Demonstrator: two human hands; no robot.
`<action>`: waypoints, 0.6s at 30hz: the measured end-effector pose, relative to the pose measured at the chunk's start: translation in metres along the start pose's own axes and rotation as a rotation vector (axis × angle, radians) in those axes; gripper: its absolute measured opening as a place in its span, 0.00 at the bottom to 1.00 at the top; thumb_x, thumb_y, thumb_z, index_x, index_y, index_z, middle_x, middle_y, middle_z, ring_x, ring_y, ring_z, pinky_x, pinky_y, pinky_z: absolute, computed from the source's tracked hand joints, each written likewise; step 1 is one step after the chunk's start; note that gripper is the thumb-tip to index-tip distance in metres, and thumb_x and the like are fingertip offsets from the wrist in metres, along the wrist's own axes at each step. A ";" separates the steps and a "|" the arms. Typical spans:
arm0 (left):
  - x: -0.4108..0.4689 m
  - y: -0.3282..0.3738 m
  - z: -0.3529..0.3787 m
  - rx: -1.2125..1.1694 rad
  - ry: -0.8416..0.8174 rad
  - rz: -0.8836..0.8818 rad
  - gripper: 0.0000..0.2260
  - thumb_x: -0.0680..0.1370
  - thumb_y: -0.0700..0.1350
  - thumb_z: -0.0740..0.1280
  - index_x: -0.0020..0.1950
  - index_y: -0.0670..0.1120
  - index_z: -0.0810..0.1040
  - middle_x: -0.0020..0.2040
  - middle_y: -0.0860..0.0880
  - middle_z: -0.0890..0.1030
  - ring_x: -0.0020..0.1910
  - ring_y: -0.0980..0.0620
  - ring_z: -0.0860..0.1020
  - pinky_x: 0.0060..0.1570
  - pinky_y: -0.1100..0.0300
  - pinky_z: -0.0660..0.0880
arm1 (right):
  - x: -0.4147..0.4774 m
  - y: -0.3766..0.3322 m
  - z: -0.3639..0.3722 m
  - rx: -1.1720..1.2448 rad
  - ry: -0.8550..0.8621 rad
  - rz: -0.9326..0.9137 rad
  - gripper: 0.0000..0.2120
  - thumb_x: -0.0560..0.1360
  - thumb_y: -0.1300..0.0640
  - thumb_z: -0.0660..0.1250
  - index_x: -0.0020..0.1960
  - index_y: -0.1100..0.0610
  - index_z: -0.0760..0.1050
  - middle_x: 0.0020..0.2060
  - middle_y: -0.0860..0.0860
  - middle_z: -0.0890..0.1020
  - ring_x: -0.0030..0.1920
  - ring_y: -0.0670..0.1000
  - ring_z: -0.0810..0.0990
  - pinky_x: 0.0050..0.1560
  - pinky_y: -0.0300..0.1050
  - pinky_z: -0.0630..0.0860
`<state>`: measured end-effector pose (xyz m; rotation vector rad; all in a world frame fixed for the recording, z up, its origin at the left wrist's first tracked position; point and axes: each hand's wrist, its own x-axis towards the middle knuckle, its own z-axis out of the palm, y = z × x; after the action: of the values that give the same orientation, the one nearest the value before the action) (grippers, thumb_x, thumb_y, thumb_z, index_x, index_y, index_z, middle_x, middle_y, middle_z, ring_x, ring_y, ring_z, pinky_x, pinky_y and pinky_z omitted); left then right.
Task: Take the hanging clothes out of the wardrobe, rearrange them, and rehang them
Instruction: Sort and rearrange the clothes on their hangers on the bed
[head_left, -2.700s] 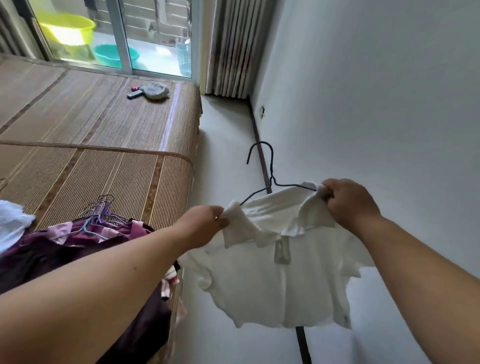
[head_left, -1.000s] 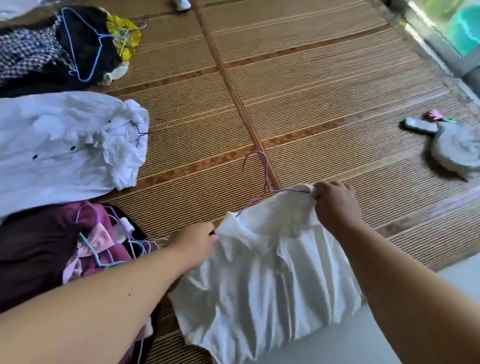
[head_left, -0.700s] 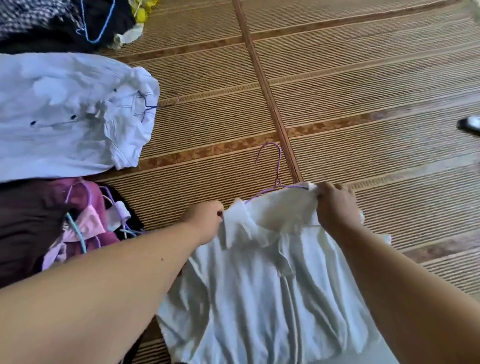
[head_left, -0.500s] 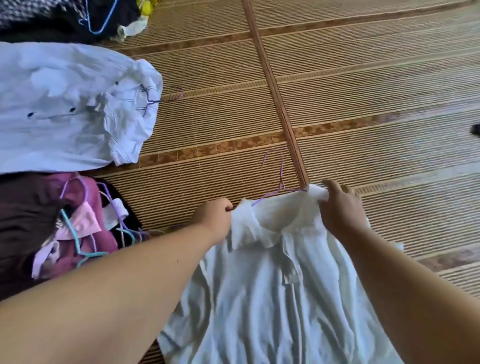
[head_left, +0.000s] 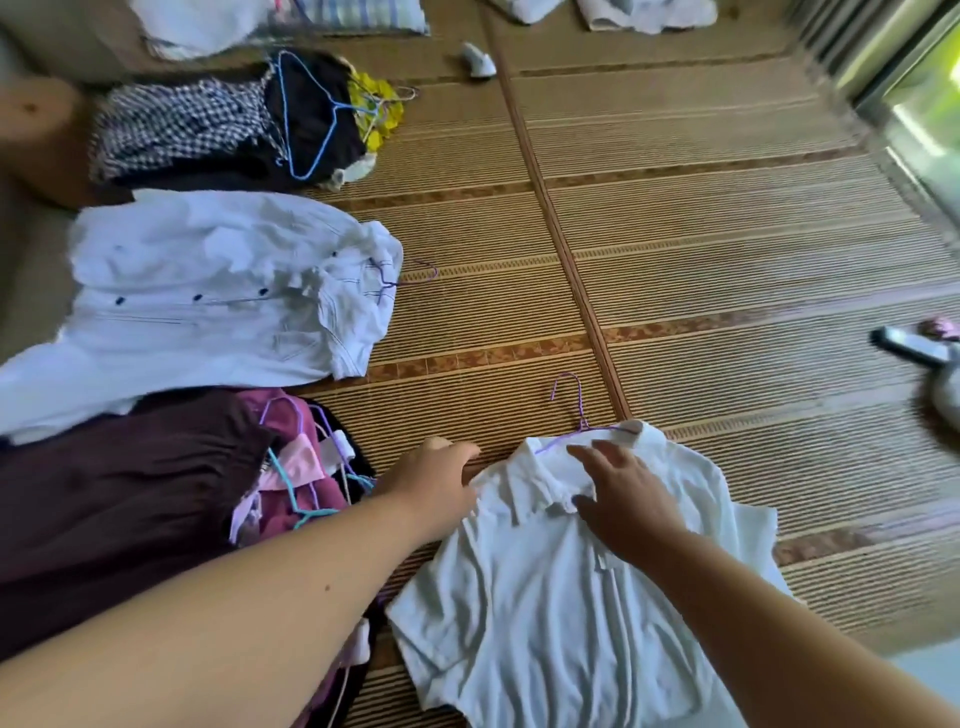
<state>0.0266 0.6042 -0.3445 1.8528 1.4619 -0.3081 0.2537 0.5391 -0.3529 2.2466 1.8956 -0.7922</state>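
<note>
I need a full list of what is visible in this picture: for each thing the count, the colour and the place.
white collared short-sleeved shirt: one, white, flat on the woven mat, bottom centre.
thin wire hanger: one, purple, inside that shirt, hook toward the top.
crumpled buttoned shirt: one, white with dark buttons, left.
pile of clothes with hangers: one, maroon and pink, lower left.
heap of checked and black clothes: one, upper left, under a blue hanger.
loose cloths: a few, white, top edge.
woven mat: one, brown, under the clothes.
remote control: one, dark and grey, right edge.
left hand: one, beside the shirt's shoulder.
right hand: one, fingers spread over the collar.
</note>
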 end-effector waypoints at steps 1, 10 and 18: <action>-0.010 -0.008 -0.006 0.005 0.012 -0.006 0.25 0.74 0.56 0.61 0.71 0.58 0.65 0.71 0.49 0.66 0.65 0.45 0.70 0.61 0.50 0.71 | -0.005 -0.014 -0.004 -0.003 0.007 -0.012 0.28 0.74 0.49 0.65 0.72 0.44 0.62 0.71 0.51 0.65 0.68 0.55 0.67 0.65 0.49 0.68; -0.125 -0.171 -0.060 0.150 0.061 0.035 0.26 0.73 0.54 0.64 0.71 0.56 0.66 0.71 0.48 0.66 0.68 0.44 0.67 0.65 0.49 0.69 | -0.063 -0.216 0.016 0.000 0.057 -0.063 0.25 0.73 0.50 0.65 0.69 0.46 0.67 0.69 0.51 0.67 0.66 0.56 0.69 0.61 0.50 0.71; -0.208 -0.328 -0.098 0.221 0.116 0.086 0.23 0.76 0.54 0.62 0.71 0.59 0.65 0.74 0.54 0.62 0.71 0.49 0.62 0.67 0.54 0.64 | -0.113 -0.351 0.086 0.102 0.046 0.005 0.27 0.72 0.50 0.65 0.70 0.42 0.65 0.67 0.48 0.69 0.66 0.52 0.70 0.64 0.48 0.70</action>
<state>-0.3639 0.5415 -0.2830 2.1348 1.4691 -0.3366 -0.1149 0.4822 -0.2884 2.3480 1.9100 -0.8624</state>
